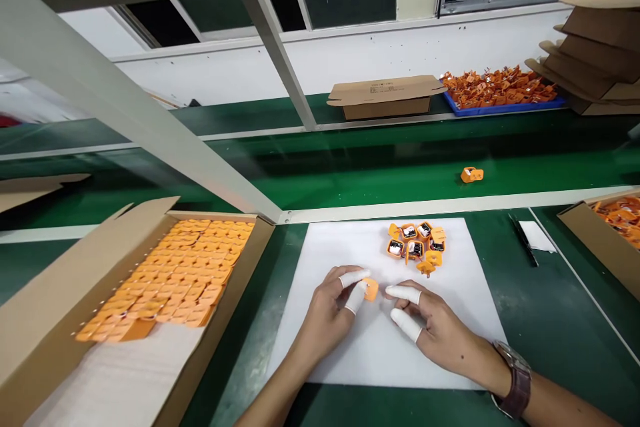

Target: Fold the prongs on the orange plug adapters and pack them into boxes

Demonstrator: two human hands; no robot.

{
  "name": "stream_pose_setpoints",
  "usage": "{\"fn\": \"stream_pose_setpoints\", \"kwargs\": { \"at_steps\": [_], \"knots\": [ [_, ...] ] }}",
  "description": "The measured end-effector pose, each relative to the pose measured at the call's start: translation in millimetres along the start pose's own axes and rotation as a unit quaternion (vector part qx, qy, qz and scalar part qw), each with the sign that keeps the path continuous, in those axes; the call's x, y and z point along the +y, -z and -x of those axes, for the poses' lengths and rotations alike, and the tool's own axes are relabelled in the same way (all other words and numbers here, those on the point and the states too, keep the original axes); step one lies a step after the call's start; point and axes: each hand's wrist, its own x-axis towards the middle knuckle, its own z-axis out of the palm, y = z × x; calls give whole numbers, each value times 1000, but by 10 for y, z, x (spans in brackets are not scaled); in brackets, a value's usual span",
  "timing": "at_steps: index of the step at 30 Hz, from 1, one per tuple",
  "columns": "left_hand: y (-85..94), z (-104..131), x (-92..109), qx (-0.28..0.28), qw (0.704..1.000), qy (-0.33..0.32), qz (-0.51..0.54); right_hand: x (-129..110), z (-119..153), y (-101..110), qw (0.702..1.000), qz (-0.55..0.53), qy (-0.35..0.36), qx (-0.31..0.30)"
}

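Orange part (371,289), half hidden by capped fingers, sat pinched in the left hand (333,307); the right hand (434,330) rested open, empty, on white sheet (350,353).

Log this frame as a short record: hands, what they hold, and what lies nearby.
left hand: pinches a small orange part, finger cots on
right hand: empty, fingertips beside the part, watch on wrist
surface: white sheet
pile of orange parts: beyond the hands
cardboard box: left, orange parts in rows
conveyor: one stray orange part
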Motion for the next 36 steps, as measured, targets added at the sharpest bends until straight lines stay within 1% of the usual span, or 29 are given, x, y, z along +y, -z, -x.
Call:
{"fn": "stream_pose_setpoints", "kwargs": {
  "at_steps": [3, 5, 8, 11, 15, 17, 18, 20, 21, 23, 24, 25, 26, 27, 28, 29, 30, 31, 33, 35, 36],
  "knots": [
    [45, -5, 31, 8, 999, 31, -17, 6, 9, 0, 1000, 1, 11, 2],
    [71, -9, 66, 21, 999, 37, -21, 5, 11, 0, 1000, 2, 9, 3],
    [74, -14, 103, 15, 997, 12, -69, 4, -3, 8, 1000, 14, 2, 1],
    [16, -17, 116, 7, 989, -24, -143, 22, -16, 17, 1000, 14, 7, -3],
    [-55, 7, 185, 19, 982, -45, -181, 103, 12, 9, 1000, -3, 16, -3],
    [-5, 53, 280, 32, 982, -41, -183, 173, 35, -1, 1000, 0, 4, 3],
    [53, 92, 344, 47, 981, -40, -183, 214, 47, -5, 1000, -3, -5, 10],
    [249, 209, 494, 88, 977, -46, -187, 305, 70, -8, 999, -22, -20, 17],
    [388, 289, 566, 117, 973, -50, -195, 351, 81, -6, 999, -33, -24, 16],
    [747, 484, 664, 190, 953, -45, -230, 442, 103, 5, 999, -42, -31, 14],
    [962, 592, 673, 236, 936, -31, -258, 486, 113, 15, 999, -39, -35, 13],
    [1194, 702, 649, 279, 914, -2, -293, 528, 121, 28, 999, -35, -40, 7],
    [1435, 810, 590, 312, 889, 35, -333, 570, 128, 44, 998, -31, -46, -2],
    [1673, 911, 498, 333, 867, 73, -364, 609, 133, 62, 998, -28, -51, -14],
    [1897, 1002, 377, 335, 850, 104, -393, 645, 137, 81, 998, -25, -53, -28],
    [2098, 1081, 235, 320, 834, 134, -429, 677, 139, 100, 997, -19, -54, -41],
    [2266, 1147, 81, 295, 823, 147, -463, 703, 139, 118, 997, -9, -54, -51],
    [2397, 1198, -76, 283, 820, 149, -475, 721, 138, 135, 997, 4, -52, -54],
    [2554, 1260, -370, 260, 819, 140, -491, 734, 130, 158, 997, 35, -43, -55],
    [2611, 1277, -597, 243, 822, 128, -499, 728, 117, 168, 996, 64, -28, -49],
    [2621, 1274, -680, 236, 823, 123, -502, 727, 112, 169, 996, 76, -19, -42]
  ]
}}
